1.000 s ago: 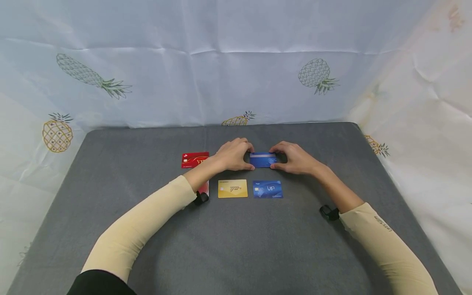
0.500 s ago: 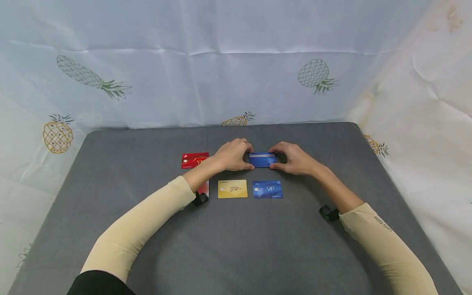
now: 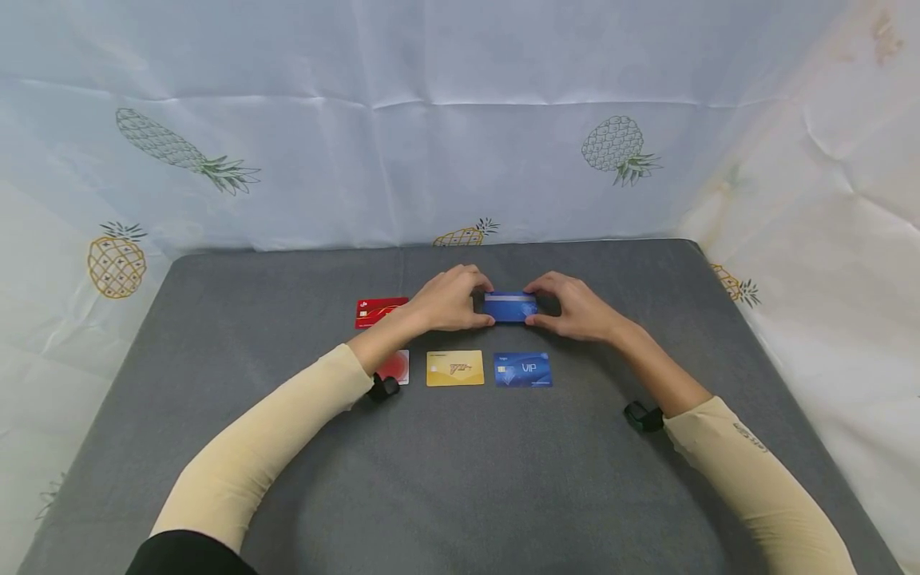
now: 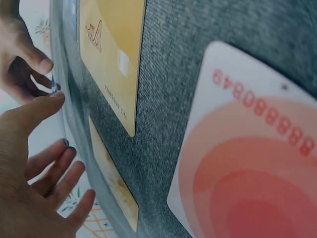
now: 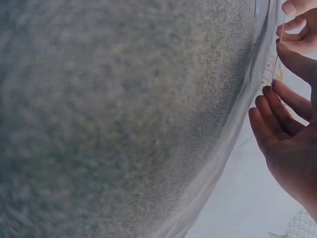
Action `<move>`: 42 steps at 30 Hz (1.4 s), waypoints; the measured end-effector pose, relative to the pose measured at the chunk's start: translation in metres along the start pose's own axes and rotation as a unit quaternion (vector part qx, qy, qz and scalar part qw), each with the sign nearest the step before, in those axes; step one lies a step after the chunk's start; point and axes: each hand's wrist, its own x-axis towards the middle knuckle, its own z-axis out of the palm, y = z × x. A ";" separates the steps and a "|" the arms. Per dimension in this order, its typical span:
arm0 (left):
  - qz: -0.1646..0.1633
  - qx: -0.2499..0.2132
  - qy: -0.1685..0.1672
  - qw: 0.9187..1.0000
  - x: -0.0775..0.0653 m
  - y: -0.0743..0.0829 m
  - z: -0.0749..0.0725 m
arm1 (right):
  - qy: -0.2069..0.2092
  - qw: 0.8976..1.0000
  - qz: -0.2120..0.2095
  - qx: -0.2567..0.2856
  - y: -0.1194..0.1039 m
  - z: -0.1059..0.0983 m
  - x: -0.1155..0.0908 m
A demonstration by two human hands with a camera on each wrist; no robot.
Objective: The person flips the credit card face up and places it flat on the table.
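Between my two hands, in the head view, is a blue card (image 3: 510,307) with a pale stripe along its far edge. My left hand (image 3: 449,299) pinches its left end between thumb and fingers, and my right hand (image 3: 571,307) pinches its right end. In the right wrist view the held card (image 5: 277,59) is a thin edge-on line. Nearer me lie a yellow card (image 3: 455,368) and a blue VIP card (image 3: 522,370). A red card (image 3: 377,311) and a white card with red circles (image 3: 395,367) are partly covered by my left arm.
A grey cloth-covered table (image 3: 460,479) bears the cards. The left wrist view shows another yellowish card (image 4: 114,173) beyond the near yellow one. A pineapple-print curtain (image 3: 431,160) hangs along the table's far edge.
Over the last half second the held blue card and my left hand have shifted slightly upward in the head view. Both hands keep their grip. The other cards stay in place.
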 end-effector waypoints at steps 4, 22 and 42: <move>0.007 -0.011 0.009 1.000 0.000 -0.003 -0.001 | 0.007 1.000 0.003 -0.001 -0.001 0.000 0.001; 0.016 -0.052 0.029 0.998 -0.004 -0.005 -0.002 | 0.003 1.000 0.002 0.000 -0.005 -0.001 0.002; 0.013 -0.089 0.049 0.995 -0.009 -0.007 -0.008 | 0.033 0.999 -0.015 0.019 -0.008 -0.001 0.002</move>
